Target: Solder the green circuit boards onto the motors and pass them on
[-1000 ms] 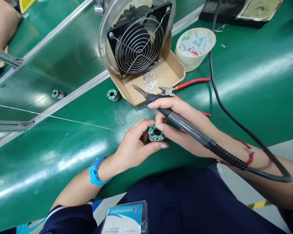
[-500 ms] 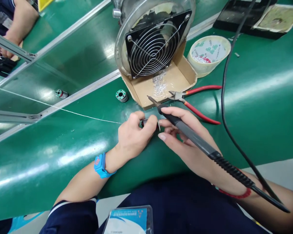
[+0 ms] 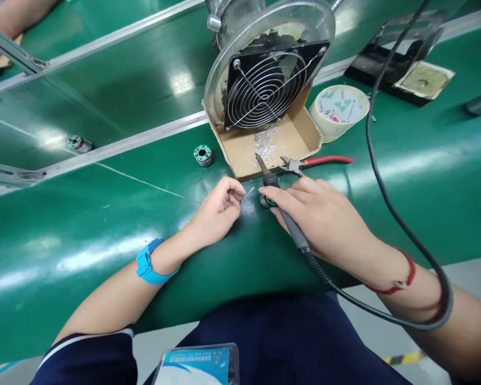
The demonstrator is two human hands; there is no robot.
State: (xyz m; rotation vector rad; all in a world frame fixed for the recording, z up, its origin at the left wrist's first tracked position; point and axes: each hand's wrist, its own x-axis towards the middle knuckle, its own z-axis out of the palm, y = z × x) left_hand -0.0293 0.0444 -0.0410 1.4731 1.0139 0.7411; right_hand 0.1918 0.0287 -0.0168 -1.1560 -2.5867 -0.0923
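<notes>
Cardboard tray holds metal clippings. Right hand fingers grip soldering iron; left hand fingers pinch solder wire. Cutters beside tray.

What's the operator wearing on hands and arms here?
Both hands are bare, no gloves. The left hand has a bright blue wrist strap and a dark navy sleeve with a white edge stripe. The right hand has a thin red string bracelet; no sleeve visible.
</notes>
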